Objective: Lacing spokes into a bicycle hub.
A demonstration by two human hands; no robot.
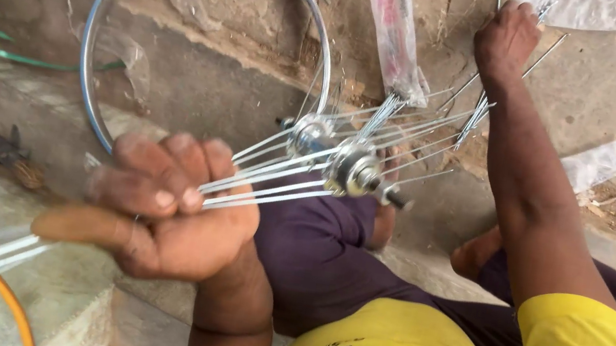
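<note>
1. Silver metal wheel hub with two flanges [339,161] sits mid-frame over the lap in purple trousers [319,258], one hub; held up by its spokes so they fan free.
2. Thin steel spokes [273,184] radiate both ways; too many to count.
3. Left hand [169,208], fingers clamped on a bundle of spokes, keeps them gathered; ends run past towards the orange-rimmed wheel [12,299].
4. Right hand [505,39], fingers closed on the far spoke ends.
5. One bare chrome wheel rim [106,6] leans on the concrete step [198,80]; one long clear plastic bag [399,30] behind.
</note>
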